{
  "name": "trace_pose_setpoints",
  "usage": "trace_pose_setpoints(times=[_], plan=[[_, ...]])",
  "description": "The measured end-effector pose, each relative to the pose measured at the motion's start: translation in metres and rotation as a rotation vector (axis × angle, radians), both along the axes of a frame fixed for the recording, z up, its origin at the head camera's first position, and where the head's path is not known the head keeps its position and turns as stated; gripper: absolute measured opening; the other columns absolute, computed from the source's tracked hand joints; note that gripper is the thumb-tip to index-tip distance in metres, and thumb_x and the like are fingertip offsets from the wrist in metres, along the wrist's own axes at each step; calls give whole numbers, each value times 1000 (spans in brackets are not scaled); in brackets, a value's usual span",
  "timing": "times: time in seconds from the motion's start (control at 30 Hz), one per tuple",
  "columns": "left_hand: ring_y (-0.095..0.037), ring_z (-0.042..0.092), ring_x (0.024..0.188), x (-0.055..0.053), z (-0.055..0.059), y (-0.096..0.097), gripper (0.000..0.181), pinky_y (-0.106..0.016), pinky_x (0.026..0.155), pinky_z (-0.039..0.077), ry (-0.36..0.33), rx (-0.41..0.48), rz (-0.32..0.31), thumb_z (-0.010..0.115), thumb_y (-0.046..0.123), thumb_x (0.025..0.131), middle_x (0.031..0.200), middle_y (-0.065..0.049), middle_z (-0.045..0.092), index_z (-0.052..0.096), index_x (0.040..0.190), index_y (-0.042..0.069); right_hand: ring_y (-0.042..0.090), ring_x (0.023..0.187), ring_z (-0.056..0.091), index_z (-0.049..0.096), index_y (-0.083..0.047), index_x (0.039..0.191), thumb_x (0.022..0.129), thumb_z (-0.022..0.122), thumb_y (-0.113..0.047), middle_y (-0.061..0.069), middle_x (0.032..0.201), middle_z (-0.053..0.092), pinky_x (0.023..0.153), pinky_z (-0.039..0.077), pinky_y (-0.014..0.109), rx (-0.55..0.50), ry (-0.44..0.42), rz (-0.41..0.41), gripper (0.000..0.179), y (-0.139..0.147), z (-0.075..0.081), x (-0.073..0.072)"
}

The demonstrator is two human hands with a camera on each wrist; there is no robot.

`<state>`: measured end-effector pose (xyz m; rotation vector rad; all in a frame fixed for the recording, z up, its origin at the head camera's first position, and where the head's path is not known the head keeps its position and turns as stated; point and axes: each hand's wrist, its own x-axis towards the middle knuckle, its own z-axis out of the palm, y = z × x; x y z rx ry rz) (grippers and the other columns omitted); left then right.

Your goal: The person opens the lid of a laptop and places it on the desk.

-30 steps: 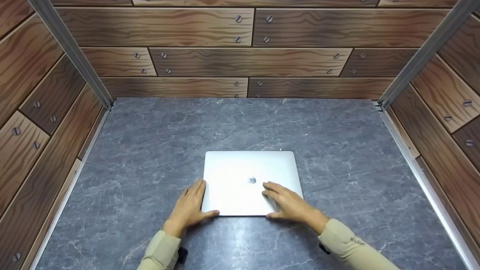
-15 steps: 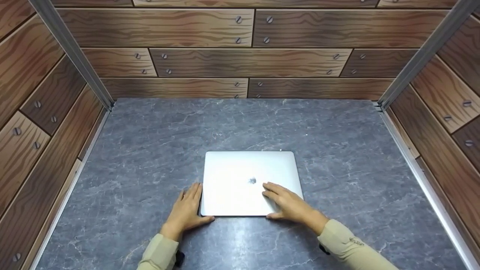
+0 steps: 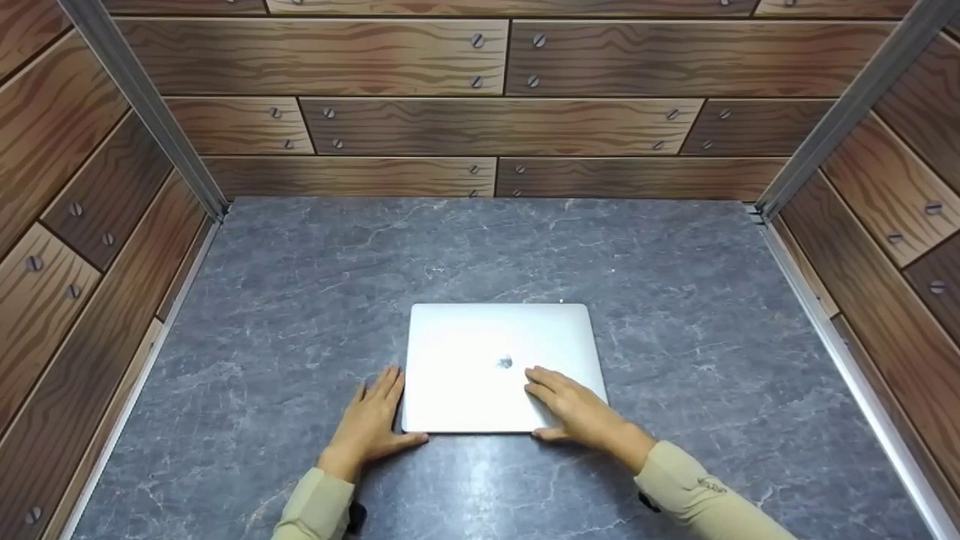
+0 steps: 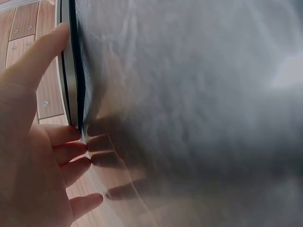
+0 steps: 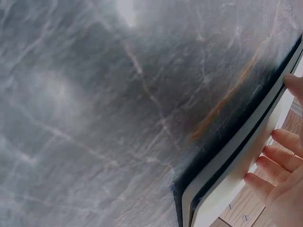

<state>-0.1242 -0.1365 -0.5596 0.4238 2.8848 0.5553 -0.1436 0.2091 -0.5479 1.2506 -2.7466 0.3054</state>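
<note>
A closed silver laptop with a dark logo lies flat on the grey marbled table. Beside its left edge rests my left hand, fingers straight on the table and thumb along the front left corner. In the left wrist view that thumb touches the laptop's front edge, and the fingertips sit at its side. My right hand lies over the front right part of the lid, fingers extended on it, thumb at the front edge. The right wrist view shows those fingertips on the lid.
Grey marbled tabletop surrounds the laptop. Wood-print walls close off the back and both sides, with metal posts at the rear corners and metal rails along the side edges.
My left hand has slid slightly left, its fingers and thumb easing off the lid's corner to beside the laptop. The right hand and laptop stay in place.
</note>
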Motion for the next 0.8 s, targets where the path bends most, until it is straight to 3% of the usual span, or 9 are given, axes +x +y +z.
trace_pose_setpoints(times=[0.8], plan=[[-36, 25, 149, -3, -2, -1, 108, -61, 119, 25, -43, 8, -12, 67, 65, 77, 159, -20, 25, 25, 151, -1, 33, 119, 60, 59, 6, 122, 74, 76, -42, 21, 128, 61, 101, 53, 43, 3, 195, 26, 70, 3, -6, 1]])
